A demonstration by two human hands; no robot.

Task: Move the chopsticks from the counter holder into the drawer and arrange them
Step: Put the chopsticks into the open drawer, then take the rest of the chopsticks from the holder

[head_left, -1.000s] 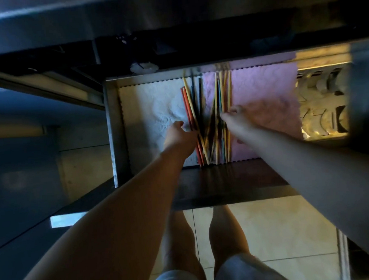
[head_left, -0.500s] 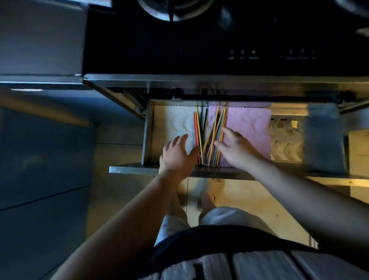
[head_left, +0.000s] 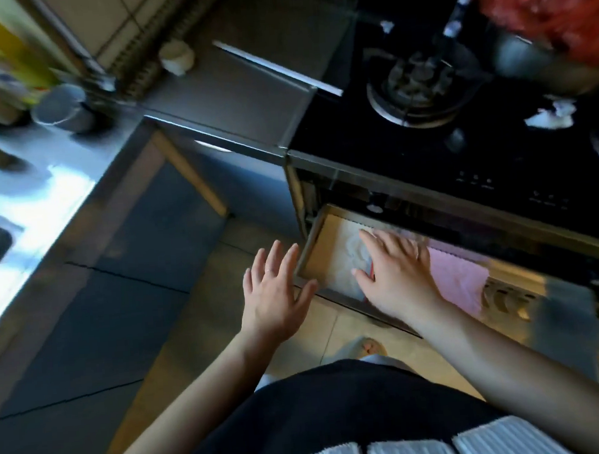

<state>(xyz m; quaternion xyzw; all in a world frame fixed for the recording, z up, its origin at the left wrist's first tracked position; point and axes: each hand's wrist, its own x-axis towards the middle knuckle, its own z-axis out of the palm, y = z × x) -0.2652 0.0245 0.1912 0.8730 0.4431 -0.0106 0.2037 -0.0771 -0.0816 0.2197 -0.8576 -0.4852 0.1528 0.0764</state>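
the right hand (head_left: 397,276) lies flat in the open drawer (head_left: 312,242), its grip open, fingers straight and slightly spread, palm down. it covers the chopsticks (head_left: 371,270), of which only a red sliver shows between thumb and forefinger; whether the palm presses on them i cannot tell. the left hand (head_left: 277,294) hovers just outside the drawer's left front corner, above the floor tiles (head_left: 207,304), its grip open too, fingers splayed and holding nothing, a ring on one finger. by the right hand's fingertips lies a white embossed liner (head_left: 341,259); to its right a pink cloth (head_left: 459,279) lines the drawer. the drawer is pulled out from under a black glass hob (head_left: 480,150) with a gas burner (head_left: 414,87). far left, a steel worktop (head_left: 51,194) carries a blurred grey cup (head_left: 61,108).
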